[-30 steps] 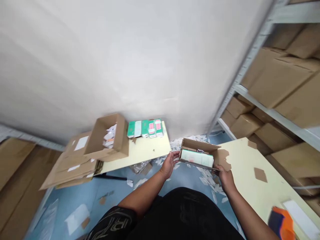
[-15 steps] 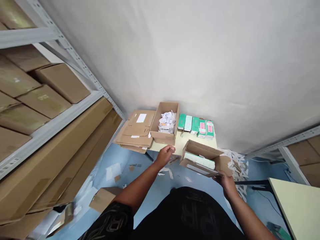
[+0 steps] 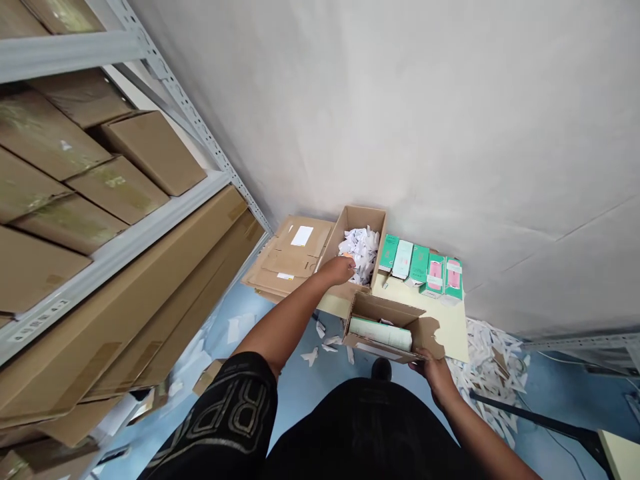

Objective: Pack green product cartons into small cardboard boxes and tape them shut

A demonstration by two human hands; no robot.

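Note:
My left hand (image 3: 340, 270) is over the front left edge of an open cardboard box (image 3: 341, 291) filled with white paper scraps (image 3: 361, 248). Its fingers are curled closed; what they hold, if anything, is hidden. My right hand (image 3: 434, 372) grips the near right corner of a second open cardboard box (image 3: 387, 305), tilted toward me at the table's front edge. A long white-and-green carton (image 3: 381, 333) lies inside that box. The box's right flap (image 3: 429, 337) is folded out and torn.
Several green and white cartons (image 3: 419, 263) stand on the pale table (image 3: 455, 327) against the wall. Flattened cardboard (image 3: 280, 263) is stacked at its left. Shelving with cartons (image 3: 145, 150) rises on the left. Paper strips (image 3: 493, 360) litter the blue floor at right.
My left hand has moved forward to the box of paper scraps. My right hand still grips the other box, now nearer the scrap box. The view has shifted.

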